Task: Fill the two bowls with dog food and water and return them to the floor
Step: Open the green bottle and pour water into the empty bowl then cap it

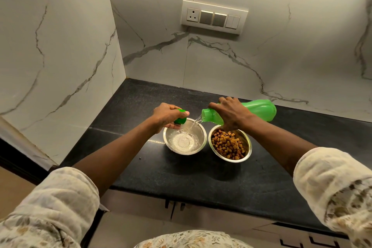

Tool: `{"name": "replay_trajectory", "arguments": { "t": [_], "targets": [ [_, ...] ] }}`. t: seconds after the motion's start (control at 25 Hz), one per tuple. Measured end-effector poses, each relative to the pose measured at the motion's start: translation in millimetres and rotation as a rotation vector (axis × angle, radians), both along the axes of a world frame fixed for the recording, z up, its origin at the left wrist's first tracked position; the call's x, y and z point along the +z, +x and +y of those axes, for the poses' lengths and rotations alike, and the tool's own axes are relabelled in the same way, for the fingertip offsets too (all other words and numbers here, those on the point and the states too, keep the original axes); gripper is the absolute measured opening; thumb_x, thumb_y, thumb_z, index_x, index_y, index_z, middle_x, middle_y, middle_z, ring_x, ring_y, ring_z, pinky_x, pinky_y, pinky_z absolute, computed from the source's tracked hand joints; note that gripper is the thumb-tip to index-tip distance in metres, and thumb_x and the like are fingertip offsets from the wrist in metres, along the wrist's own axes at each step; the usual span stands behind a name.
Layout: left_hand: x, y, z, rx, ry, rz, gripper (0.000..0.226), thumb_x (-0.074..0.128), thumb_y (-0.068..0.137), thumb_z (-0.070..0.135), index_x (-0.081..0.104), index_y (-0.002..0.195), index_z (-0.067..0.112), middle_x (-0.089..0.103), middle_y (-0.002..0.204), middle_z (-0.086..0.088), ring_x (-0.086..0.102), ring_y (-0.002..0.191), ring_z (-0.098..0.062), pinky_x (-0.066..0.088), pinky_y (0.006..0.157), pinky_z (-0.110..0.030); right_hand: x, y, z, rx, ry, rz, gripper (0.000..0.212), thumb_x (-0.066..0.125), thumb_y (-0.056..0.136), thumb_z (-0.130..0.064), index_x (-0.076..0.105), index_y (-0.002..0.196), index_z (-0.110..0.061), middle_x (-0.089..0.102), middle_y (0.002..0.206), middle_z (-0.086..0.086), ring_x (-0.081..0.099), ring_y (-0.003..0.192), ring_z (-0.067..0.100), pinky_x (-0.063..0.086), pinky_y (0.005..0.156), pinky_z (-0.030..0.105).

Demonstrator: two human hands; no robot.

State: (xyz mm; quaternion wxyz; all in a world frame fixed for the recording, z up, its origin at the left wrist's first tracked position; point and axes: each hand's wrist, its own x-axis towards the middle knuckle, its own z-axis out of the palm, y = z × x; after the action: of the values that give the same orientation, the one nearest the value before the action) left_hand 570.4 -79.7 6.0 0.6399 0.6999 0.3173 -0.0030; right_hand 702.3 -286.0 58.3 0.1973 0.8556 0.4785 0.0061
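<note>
Two steel bowls sit side by side on the black tabletop (141,171). The bowl at 3 o'clock (230,143) already has its dog food (228,145), so that half looks done. The right hand (231,113) has its grip wrapped round a tipped green bottle (259,109), and water (182,141) is streaming into the bowl at 9 o'clock (184,137), only shallow so far I'd say. The left hand (167,116), at 10 o'clock off that bowl's rim, has its grip closed on the green cap (180,120). Left to do: finish pouring, recap, both bowls down to the floor.
</note>
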Motion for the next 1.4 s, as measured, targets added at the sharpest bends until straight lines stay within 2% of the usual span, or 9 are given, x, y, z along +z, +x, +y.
{"name": "replay_trajectory", "arguments": {
  "t": [0.68, 0.96, 1.4],
  "targets": [
    [-1, -3, 0, 0.032, 0.040, 0.030, 0.038, 0.086, 0.083, 0.025, 0.073, 0.115, 0.011, 0.067, 0.118, -0.014, 0.070, 0.107, -0.031, 0.066, 0.082, -0.045, 9, -3, 2, 0.019, -0.002, -0.040, 0.105, 0.091, 0.066, -0.048, 0.034, 0.152, -0.028, 0.055, 0.124, 0.015, 0.057, 0.108, 0.032, 0.052, 0.092, 0.044],
    [1, -4, -1, 0.024, 0.023, 0.007, 0.036, 0.085, 0.084, 0.026, 0.071, 0.114, 0.012, 0.066, 0.115, -0.013, 0.072, 0.100, -0.028, 0.066, 0.080, -0.041, 16, -4, 1, 0.014, -0.003, -0.050, 0.101, 0.089, 0.068, -0.041, 0.034, 0.152, -0.028, 0.056, 0.126, 0.017, 0.058, 0.107, 0.031, 0.053, 0.091, 0.042],
    [1, -2, -1, 0.021, 0.017, -0.013, 0.030, 0.086, 0.084, 0.027, 0.071, 0.107, 0.015, 0.065, 0.116, -0.014, 0.071, 0.104, -0.030, 0.067, 0.074, -0.037, 23, -3, 1, 0.016, 0.014, -0.062, 0.095, 0.088, 0.070, -0.035, 0.037, 0.151, -0.026, 0.057, 0.123, 0.016, 0.059, 0.106, 0.031, 0.053, 0.090, 0.043]
  ]
}}
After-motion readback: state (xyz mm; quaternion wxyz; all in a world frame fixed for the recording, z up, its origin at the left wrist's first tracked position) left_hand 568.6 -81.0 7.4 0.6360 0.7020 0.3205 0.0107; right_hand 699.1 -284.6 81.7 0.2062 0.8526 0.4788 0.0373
